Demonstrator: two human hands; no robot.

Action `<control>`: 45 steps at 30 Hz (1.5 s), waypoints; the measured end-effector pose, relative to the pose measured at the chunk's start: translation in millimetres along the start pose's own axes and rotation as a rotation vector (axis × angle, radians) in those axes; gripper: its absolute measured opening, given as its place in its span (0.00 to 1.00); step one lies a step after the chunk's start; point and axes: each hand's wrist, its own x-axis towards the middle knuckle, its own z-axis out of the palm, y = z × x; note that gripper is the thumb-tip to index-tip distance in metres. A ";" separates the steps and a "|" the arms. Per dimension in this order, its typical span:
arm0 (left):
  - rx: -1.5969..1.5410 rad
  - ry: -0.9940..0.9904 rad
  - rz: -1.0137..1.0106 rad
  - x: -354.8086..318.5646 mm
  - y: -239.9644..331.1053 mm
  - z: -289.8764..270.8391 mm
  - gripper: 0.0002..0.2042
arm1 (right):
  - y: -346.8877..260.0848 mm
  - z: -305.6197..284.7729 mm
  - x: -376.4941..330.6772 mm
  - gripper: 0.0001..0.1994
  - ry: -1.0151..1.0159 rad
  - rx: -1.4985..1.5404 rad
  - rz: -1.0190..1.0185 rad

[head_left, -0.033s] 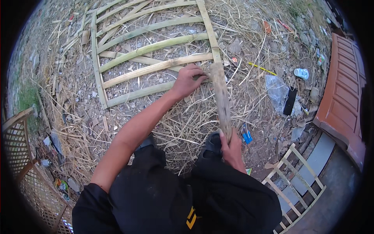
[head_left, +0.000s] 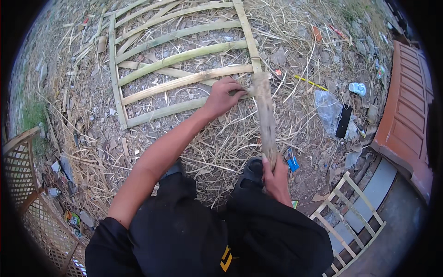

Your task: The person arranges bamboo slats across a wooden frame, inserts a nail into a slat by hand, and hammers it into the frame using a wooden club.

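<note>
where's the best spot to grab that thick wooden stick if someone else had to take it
Grip the wooden stick at its bare middle, coming from its right side. The right hand already wraps the near end, and the left hand sits at the far end against the bamboo frame. It stands tilted off the straw-covered ground, so fingers could probably wrap fully around it.

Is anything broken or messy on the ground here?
Yes. Litter lies in the dry straw: a crumpled clear plastic bag, a crushed can and a small blue scrap. Loose bamboo offcuts lie around the bamboo frame. The stick in the right hand looks rough and weathered. The left hand rests on a slat.
</note>
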 end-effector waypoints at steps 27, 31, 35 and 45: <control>0.053 0.021 -0.037 5.8 8.4 -3.2 0.07 | -19.0 -20.7 5.7 0.13 0.116 0.223 -0.083; 0.011 -0.021 -0.013 8.1 3.8 -0.7 0.08 | 8.6 -3.6 4.4 0.13 0.014 0.044 -0.041; 0.043 -0.026 -0.035 9.1 0.4 -2.8 0.08 | -3.8 -5.0 6.9 0.14 -0.025 0.023 -0.022; 0.084 -0.023 0.006 -2.8 -1.8 -1.7 0.07 | -0.2 -10.0 9.9 0.17 -0.033 0.125 0.071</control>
